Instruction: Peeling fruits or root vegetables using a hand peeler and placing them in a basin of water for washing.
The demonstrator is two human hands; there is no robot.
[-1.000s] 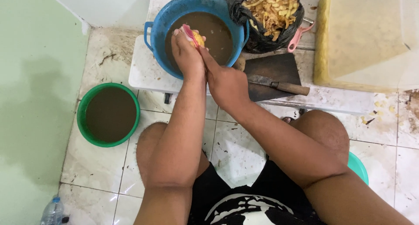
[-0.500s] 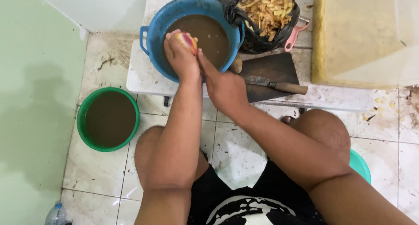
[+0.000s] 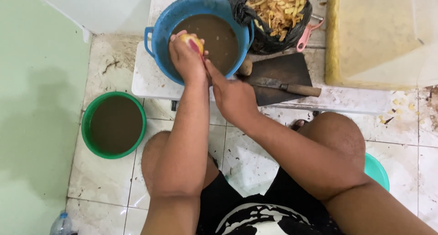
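A yellow-pink tuber [image 3: 194, 42] sits gripped in the left hand [image 3: 186, 61] over the blue basin [image 3: 157, 48] of brown water, presumably to catch scraps, while the right hand [image 3: 233, 96], fingers extended, works against it.

L hand [image 3: 186, 57] grips tuber [image 3: 193, 42] over blue tub [image 3: 157, 39].

Blue basin [image 3: 157, 39] holds brown water. Green bucket [image 3: 86, 125] holds brown water too. Black bag [image 3: 255, 39] contains pale yellow peelings [image 3: 278, 9]. Peeled tuber [image 3: 194, 42]: yellow with pink-red patch. Pink handle [image 3: 308, 34]. White surface [image 3: 146, 77], stained. Pale green wall [image 3: 36, 102].
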